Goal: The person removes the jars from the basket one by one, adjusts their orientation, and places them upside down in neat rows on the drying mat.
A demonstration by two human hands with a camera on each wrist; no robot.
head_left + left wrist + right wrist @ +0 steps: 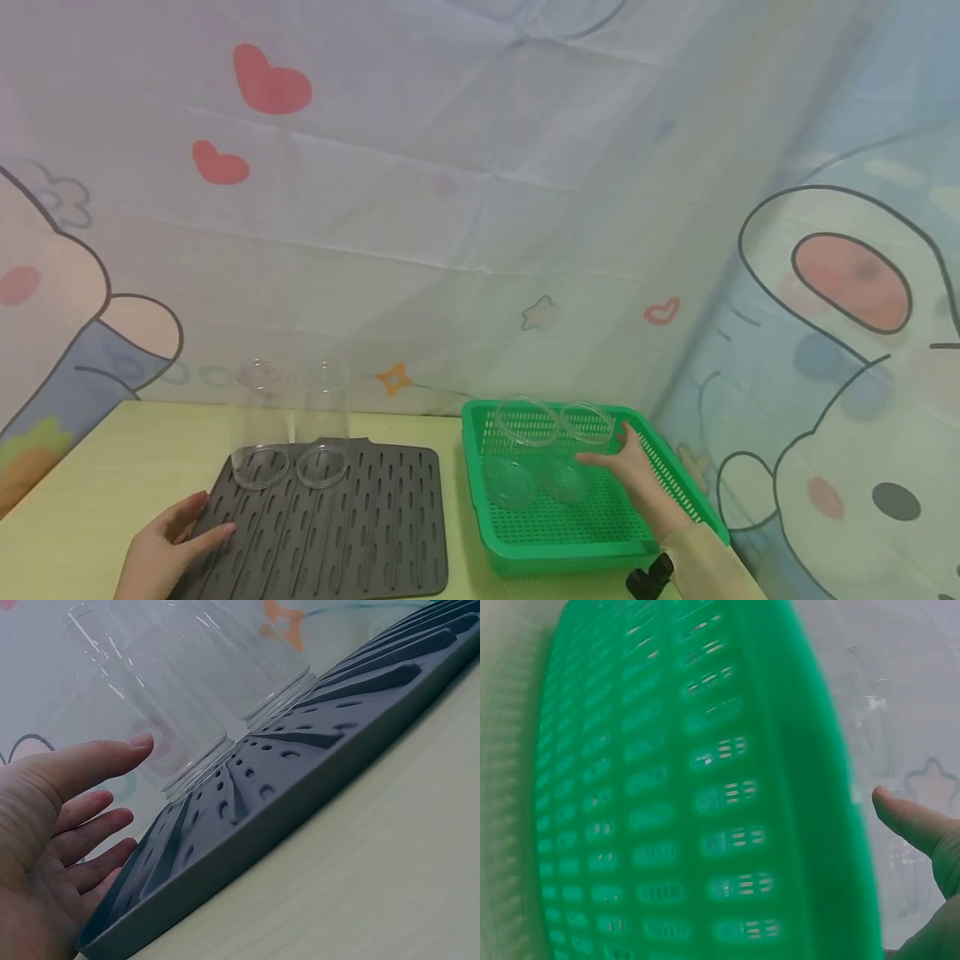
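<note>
Two clear jars stand upside down near the back of a dark grey slotted drying mat (390, 517): a left jar (261, 467) and a right jar (322, 467). My left hand (168, 537) is at the mat's left edge, its thumb apart from the fingers and nothing between them. In the left wrist view that thumb (105, 761) points toward the nearer jar (187, 765). Two more clear jars, rims up, stand in a green plastic basket (570, 554). My right hand (637, 479) spreads its thumb and fingers beside the right one (566, 483), the thumb overlapping it.
The other upright jar (510, 483) stands close beside it at the basket's left. A pale yellow table (90, 483) carries mat and basket. A printed cloth (420, 208) hangs right behind them. Slotted basket wall (705, 787) fills much of the right wrist view.
</note>
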